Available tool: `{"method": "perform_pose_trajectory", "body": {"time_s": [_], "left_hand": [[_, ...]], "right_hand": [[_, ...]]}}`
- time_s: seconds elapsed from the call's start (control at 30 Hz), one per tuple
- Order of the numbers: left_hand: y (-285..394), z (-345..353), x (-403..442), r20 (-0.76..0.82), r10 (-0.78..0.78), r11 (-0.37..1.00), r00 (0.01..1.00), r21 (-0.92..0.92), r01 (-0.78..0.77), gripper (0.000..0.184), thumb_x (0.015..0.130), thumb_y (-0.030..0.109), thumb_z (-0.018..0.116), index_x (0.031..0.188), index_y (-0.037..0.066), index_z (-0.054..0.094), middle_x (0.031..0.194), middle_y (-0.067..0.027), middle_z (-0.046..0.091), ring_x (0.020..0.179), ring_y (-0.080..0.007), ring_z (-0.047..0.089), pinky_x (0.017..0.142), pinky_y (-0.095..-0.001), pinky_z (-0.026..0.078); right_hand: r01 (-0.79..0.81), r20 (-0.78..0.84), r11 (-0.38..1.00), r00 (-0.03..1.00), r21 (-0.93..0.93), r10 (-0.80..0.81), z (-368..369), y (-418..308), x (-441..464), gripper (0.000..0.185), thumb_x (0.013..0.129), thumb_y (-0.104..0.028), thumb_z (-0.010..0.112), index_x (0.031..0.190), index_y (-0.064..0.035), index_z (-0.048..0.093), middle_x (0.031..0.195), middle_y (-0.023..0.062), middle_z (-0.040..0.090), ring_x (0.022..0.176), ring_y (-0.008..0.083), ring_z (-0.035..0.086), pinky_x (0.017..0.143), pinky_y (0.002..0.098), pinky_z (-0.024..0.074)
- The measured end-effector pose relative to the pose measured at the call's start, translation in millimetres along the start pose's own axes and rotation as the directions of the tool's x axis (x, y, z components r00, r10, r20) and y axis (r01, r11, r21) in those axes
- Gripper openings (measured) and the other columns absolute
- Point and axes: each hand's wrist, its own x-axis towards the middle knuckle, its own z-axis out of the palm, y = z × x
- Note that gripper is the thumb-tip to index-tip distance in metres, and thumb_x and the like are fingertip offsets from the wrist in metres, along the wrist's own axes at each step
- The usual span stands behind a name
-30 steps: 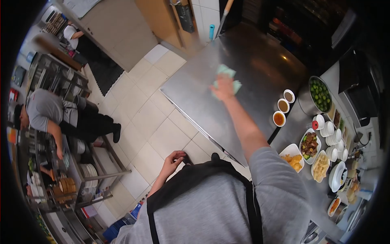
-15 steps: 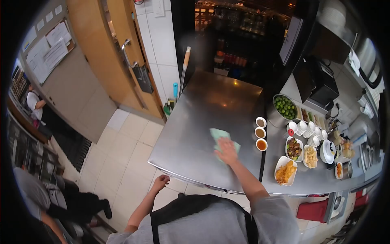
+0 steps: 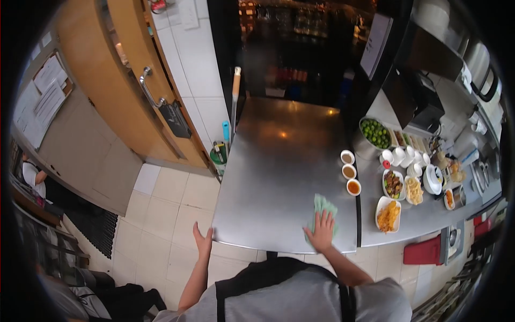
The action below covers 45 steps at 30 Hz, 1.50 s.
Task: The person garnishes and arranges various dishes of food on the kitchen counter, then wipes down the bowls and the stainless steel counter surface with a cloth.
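Observation:
A pale green cloth (image 3: 324,205) lies on the steel tabletop (image 3: 279,182) near its front right corner. My right hand (image 3: 322,232) presses flat on the cloth, fingers spread. At the table's front left corner, my left hand (image 3: 203,239) hangs in the air just beside the edge, thumb and fingers apart, holding nothing. Three small white sauce cups stand in a row on the right side of the table, with the orange-red sauce cup (image 3: 353,187) closest to my right hand.
On the right counter are a pot of green limes (image 3: 375,134), a dish of fried food (image 3: 387,214), other food dishes and stacked white cups (image 3: 409,155). A long-handled tool (image 3: 235,91) leans behind the table. Co-workers stand at the left.
The view has turned toward the table. My right hand and the cloth have moved to the table's front right part. My left hand has come up beside the front left corner, its fingers opened.

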Motion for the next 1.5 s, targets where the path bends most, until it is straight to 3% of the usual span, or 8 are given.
{"method": "perform_pose_trajectory", "body": {"time_s": [0.43,0.57,0.73,0.87,0.9,1.07,1.23,1.5], "left_hand": [[71.6,40.8,15.3,0.023,0.081,0.790,0.996,0.608,-0.079,0.051,0.083,0.038,0.046,0.120,0.003,0.041,0.126,-0.0191,0.036,0.113,-0.0346,0.035,0.092,-0.0417,0.032],[70.8,42.6,17.6,0.013,0.091,0.784,0.996,0.616,-0.079,0.049,0.084,0.036,0.045,0.119,0.003,0.042,0.125,-0.0186,0.038,0.112,-0.0346,0.037,0.090,-0.0414,0.033],[68.1,42.8,18.4,0.013,0.096,0.794,0.995,0.602,-0.084,0.046,0.084,0.033,0.045,0.117,0.001,0.043,0.121,-0.0201,0.042,0.108,-0.0358,0.040,0.089,-0.0412,0.034],[68.2,43.8,20.7,0.021,0.087,0.794,0.996,0.602,-0.082,0.044,0.083,0.030,0.045,0.115,0.000,0.044,0.119,-0.0215,0.043,0.108,-0.0364,0.040,0.090,-0.0413,0.033],[67.3,43.6,21.0,0.023,0.096,0.793,0.995,0.602,-0.090,0.043,0.083,0.030,0.045,0.115,-0.001,0.045,0.119,-0.0214,0.043,0.108,-0.0363,0.040,0.090,-0.0414,0.033],[71.4,43.0,24.5,0.037,0.062,0.782,0.997,0.619,-0.071,0.042,0.082,0.027,0.047,0.114,-0.001,0.045,0.118,-0.0209,0.043,0.107,-0.0360,0.041,0.090,-0.0412,0.033],[72.1,45.7,27.1,0.069,0.066,0.775,0.995,0.625,-0.094,0.042,0.081,0.026,0.049,0.113,-0.001,0.046,0.116,-0.0201,0.045,0.106,-0.0361,0.042,0.090,-0.0407,0.033],[75.5,45.5,28.5,0.067,0.058,0.777,0.996,0.623,-0.087,0.044,0.081,0.028,0.049,0.115,0.001,0.045,0.116,-0.0189,0.045,0.106,-0.0355,0.042,0.089,-0.0408,0.034]], "right_hand": [[-0.256,-0.092,0.966,0.963,-0.043,0.252,79.7,19.6,328.6,0.072,0.079,-0.059,0.033,0.132,-0.0100,0.026,0.136,0.0169,0.021,0.126,0.0386,0.013,0.102,0.0476,0.0088],[0.262,0.120,0.923,0.945,0.282,-0.305,77.7,-105.1,310.3,0.067,0.072,-0.042,0.054,0.126,-0.0068,0.034,0.131,0.0167,0.029,0.124,0.0353,0.020,0.101,0.0485,0.0117],[0.787,-0.025,0.445,0.502,0.427,-0.864,80.9,-216.9,197.2,0.071,0.074,-0.051,0.050,0.127,-0.0061,0.033,0.132,0.0142,0.030,0.125,0.0335,0.020,0.103,0.0449,0.0126],[0.590,0.181,0.501,0.516,0.634,-0.837,60.9,-191.2,270.8,0.058,0.070,-0.034,0.061,0.117,-0.0069,0.042,0.124,0.0117,0.039,0.120,0.0302,0.029,0.101,0.0443,0.0187],[0.601,-0.074,0.521,0.694,0.606,-0.716,102.1,-162.1,293.4,0.052,0.066,-0.026,0.064,0.112,-0.0094,0.045,0.120,0.0109,0.042,0.117,0.0293,0.033,0.099,0.0453,0.0214],[0.144,-0.274,0.989,0.950,-0.030,-0.147,115.9,62.5,448.7,0.056,0.077,-0.041,0.049,0.123,-0.0099,0.040,0.127,0.0105,0.039,0.118,0.0311,0.033,0.096,0.0524,0.0213],[-0.541,-0.285,0.827,0.825,-0.151,0.488,125.7,204.1,501.5,0.065,0.083,-0.054,0.029,0.129,-0.0083,0.029,0.132,0.0126,0.031,0.120,0.0325,0.030,0.098,0.0457,0.0217],[0.082,-0.069,0.995,0.994,-0.058,-0.086,151.3,-46.8,550.5,0.058,0.082,-0.048,0.035,0.125,-0.0097,0.037,0.133,0.0111,0.031,0.125,0.0304,0.024,0.101,0.0447,0.0153]]}}
